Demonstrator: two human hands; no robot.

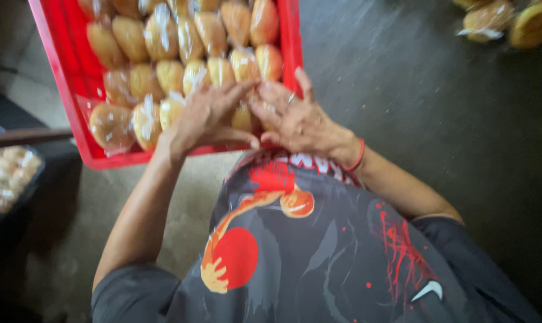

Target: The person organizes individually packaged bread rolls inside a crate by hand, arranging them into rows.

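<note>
Dark grey concrete floor (438, 107), dim light, paler patch left.

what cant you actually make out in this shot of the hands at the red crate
- Head view: the wrapped bun between the left hand and right hand is mostly covered by fingers, so the grip is unclear.
- The red crate is cut off by the top edge.
- Motion blur smears the wrappers' detail.
- More buns at top right are cut off and blurred.
- The tray at the left edge is dim and partly out of frame.

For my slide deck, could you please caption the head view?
Both hands, left hand and right hand, press a wrapped bun into a red crate of buns.
</note>
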